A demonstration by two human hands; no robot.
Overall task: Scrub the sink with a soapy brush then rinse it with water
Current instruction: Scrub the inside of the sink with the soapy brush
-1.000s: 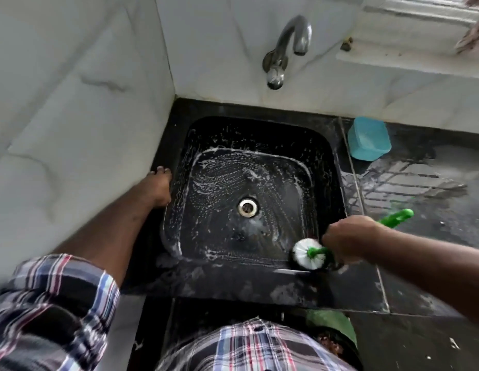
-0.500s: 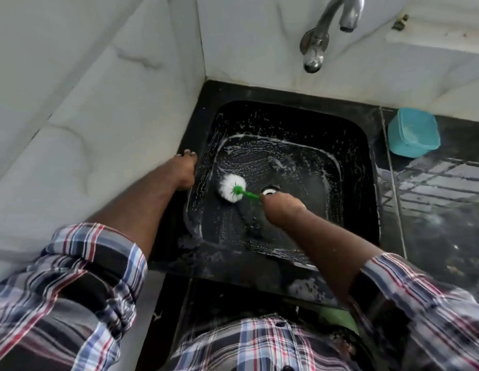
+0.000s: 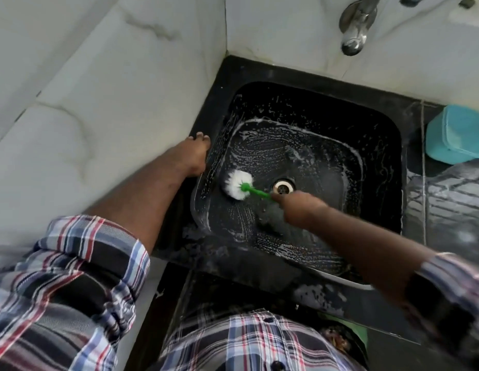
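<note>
Since half a second ago your brush has barely shifted: it was already at the left side of the basin floor, having swept there from the near right corner of the sink a second ago.

Nearest you, your checked plaid shirt [image 3: 249, 341] fills the lower edge, with the rolled plaid sleeve [image 3: 72, 277] of your left arm at the lower left. Just beyond runs the near edge of the black stone bench [image 3: 259, 266], smeared with patches of foam.

Your right hand [image 3: 297, 207] reaches into the black square sink [image 3: 366, 145] from the near right, fingers curled round the handle of the green-handled brush with a round white bristle head [image 3: 239, 184]. The bristle head presses on the left part of the basin floor, near the left wall, and the handle slants back to your fist. Just beyond your knuckles sits the round metal drain [image 3: 283, 186], at the middle of the floor. White suds streak the floor and walls in curved strokes.

Your left hand [image 3: 194, 156] rests on the sink's left rim, fingers laid out fairly straight and holding nothing, beside the white marble-patterned wall [image 3: 99, 116].

Farther right, a teal plastic box with rounded corners [image 3: 455, 135] stands on the bench just beside the sink's far right corner. At the far edge, a chrome tap [image 3: 353, 28] projects from the back wall above the sink.
</note>
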